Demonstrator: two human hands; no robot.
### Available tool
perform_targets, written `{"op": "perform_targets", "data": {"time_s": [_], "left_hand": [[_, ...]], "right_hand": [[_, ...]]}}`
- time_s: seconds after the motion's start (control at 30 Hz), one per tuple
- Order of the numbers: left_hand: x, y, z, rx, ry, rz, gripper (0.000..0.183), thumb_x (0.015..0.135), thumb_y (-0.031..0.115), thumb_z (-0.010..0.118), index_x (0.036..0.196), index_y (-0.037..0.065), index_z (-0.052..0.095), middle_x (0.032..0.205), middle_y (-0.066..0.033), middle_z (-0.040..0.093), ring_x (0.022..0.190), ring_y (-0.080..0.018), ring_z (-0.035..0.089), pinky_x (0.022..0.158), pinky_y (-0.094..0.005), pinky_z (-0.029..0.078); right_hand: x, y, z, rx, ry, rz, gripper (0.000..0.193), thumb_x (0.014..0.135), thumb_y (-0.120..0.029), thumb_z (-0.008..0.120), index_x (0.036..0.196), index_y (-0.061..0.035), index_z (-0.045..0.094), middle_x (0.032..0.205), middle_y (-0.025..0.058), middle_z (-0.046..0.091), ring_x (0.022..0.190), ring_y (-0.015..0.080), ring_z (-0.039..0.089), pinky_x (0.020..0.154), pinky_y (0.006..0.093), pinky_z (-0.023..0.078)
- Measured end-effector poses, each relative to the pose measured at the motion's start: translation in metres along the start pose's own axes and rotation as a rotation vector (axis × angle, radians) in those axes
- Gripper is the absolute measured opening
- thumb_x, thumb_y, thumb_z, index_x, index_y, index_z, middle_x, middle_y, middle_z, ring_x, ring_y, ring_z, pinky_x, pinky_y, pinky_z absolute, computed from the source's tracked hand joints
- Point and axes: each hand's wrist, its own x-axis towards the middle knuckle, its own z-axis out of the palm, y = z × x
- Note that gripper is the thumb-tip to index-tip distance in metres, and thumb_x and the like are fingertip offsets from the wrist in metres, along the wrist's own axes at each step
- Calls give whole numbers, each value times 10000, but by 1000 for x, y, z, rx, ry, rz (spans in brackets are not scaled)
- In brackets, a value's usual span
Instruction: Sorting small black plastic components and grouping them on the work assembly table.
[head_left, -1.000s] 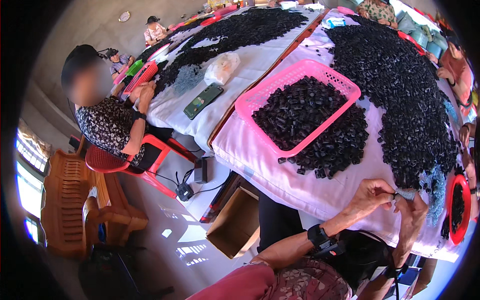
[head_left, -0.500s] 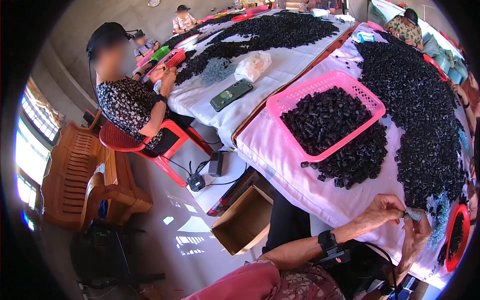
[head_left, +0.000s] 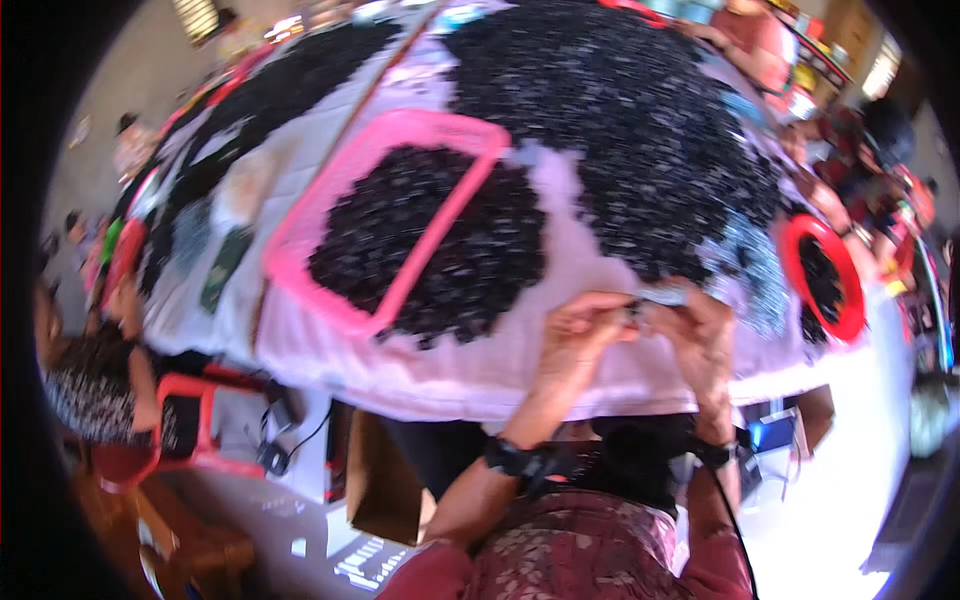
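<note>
Over the near edge of the cloth-covered table, my left hand and my right hand meet, fingertips nearly touching. The left fingers pinch a small black piece. A grey-blue clump of small bits sits in my right fingers; blur hides its detail. Left of my hands is a pink plastic basket heaped with small black tubular pieces. More black pieces lie piled against its right side. Beyond my right hand is a loose blue-grey heap.
A wide spread of black pieces covers the far table. At the right stands a red round tray with black pieces inside. A phone lies on the left table. Below are a cardboard box and a red chair. People sit around.
The view has swung to the right, so the basket and my hands appear further left. Both hands keep their pinched hold, close together.
</note>
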Motion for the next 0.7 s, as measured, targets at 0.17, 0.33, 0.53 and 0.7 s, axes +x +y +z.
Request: {"op": "perform_targets", "data": {"time_s": [0.17,0.33,0.53,0.7], "left_hand": [[1,10,12,-46,-33,-101,175,906,0,583,1069,-50,623,976,-142,676,853,-182,673,799,-281,569],[-1,11,15,-38,-11,-116,171,909,2,580,1068,-48,620,970,-137,679,854,-172,674,805,-275,563],[-1,12,16,-27,-15,-109,173,907,2,585,1068,-46,625,961,-133,678,846,-173,675,804,-278,564],[-2,12,18,-14,10,-124,178,900,-7,590,1070,-47,628,961,-131,675,835,-175,673,790,-277,564]], "right_hand": [[-5,-7,-2,208,71,118,159,862,47,616,1013,27,662,837,41,670,745,84,625,637,217,510],[-12,-8,-4,267,107,123,159,867,48,615,1019,33,660,866,41,664,743,82,615,656,213,507],[-12,-10,-3,245,89,100,168,861,56,615,1022,37,658,887,44,650,762,95,628,672,222,518],[-13,-4,-1,111,109,-7,180,837,70,622,1012,44,658,905,81,652,781,127,649,676,239,529]]}}
